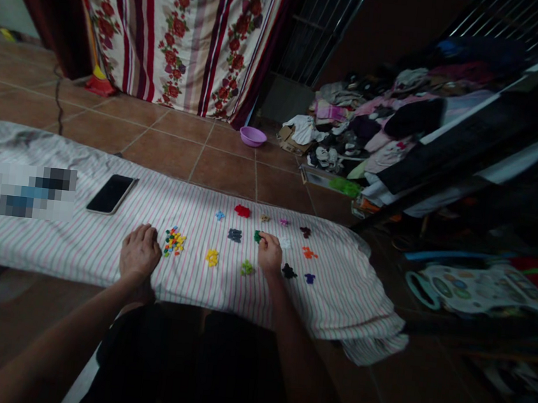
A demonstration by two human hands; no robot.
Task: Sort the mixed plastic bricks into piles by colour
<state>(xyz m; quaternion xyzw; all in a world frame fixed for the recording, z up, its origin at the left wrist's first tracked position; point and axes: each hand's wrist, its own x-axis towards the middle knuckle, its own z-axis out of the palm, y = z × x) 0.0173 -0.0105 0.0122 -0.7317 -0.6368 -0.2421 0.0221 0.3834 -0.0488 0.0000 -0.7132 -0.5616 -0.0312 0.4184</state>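
My left hand (140, 252) lies flat on the striped cloth, fingers stretched forward, just left of a mixed pile of small coloured pieces (175, 241). My right hand (270, 254) is closed in a pinch at a cluster of dark green pieces (258, 235); what its fingertips hold is too small to make out. Around it lie sorted clusters: yellow pieces (212, 258), light green pieces (247, 267), grey pieces (234, 235), red pieces (242, 211), black pieces (289, 271), orange pieces (310, 252) and purple pieces (309, 278). White pieces (285, 243) are partly behind the hand.
The striped cloth (335, 304) covers a long, low surface. A phone (111, 194) rests on it to the left, near a pixelated patch. Beyond are a tiled floor, a purple basin (253, 137), a floral curtain (176, 31) and a heap of clothes (355, 117).
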